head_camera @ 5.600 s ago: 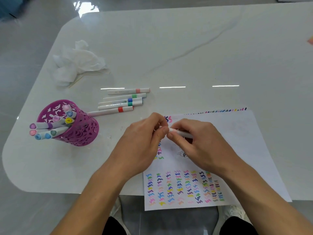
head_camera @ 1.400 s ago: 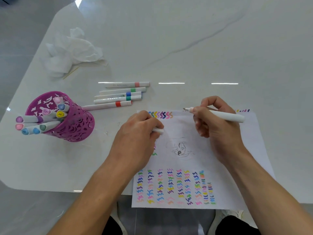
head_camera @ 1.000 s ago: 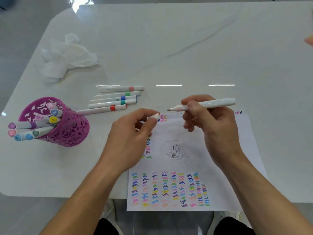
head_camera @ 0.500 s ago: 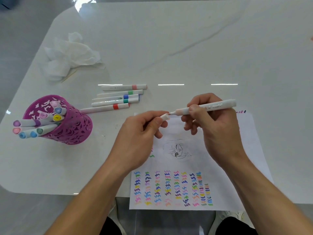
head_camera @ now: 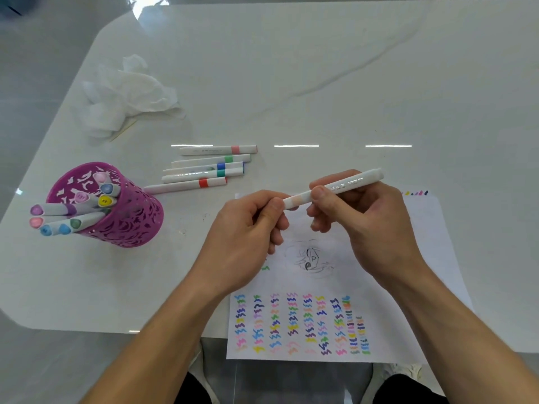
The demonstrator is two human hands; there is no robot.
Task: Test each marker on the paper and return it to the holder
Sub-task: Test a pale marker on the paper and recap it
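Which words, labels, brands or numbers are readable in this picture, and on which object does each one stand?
No text can be read with certainty.
Held marker: grey print along the barrel, too blurred to read.
Loose markers: dark print on the barrels, too small to read.
Cap ends in the purple holder: small marks, unreadable.
Paper: only coloured squiggles and a sketch, no words.

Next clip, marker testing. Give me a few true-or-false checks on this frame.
1. The left hand and the right hand hold one marker. True.
2. The holder lies tipped over. False: it stands upright.
3. Five loose markers lie on the table. True.
4. The tissue lies on the paper. False: it lies on the table, beyond the holder.
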